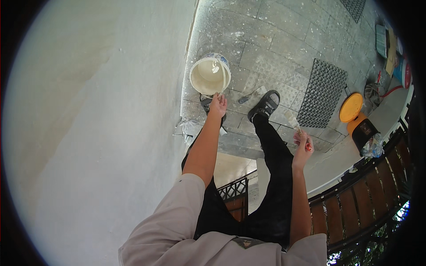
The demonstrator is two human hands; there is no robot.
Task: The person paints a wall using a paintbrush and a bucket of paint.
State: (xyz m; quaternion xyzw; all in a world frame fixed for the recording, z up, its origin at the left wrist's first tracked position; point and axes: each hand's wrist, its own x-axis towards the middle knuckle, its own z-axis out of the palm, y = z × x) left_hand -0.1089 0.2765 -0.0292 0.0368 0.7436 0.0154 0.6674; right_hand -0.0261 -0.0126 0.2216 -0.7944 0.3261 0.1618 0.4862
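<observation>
Though near bucket [207,83], scraper [244,99] beside sandal [267,104].

Bucket [210,80]: blue print [215,56], too small to read
Shirt [168,224]: dark patch [246,242], illegible
Orange bin [357,125]: markings, unreadable

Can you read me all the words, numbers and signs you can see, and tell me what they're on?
I can't read any words, numbers or signs here.
White bucket: blue markings on its side, too small to read.
Orange-and-black container: faint marks on its front, too small to read.
Dark patch on the shirt: too blurred to read.
</observation>
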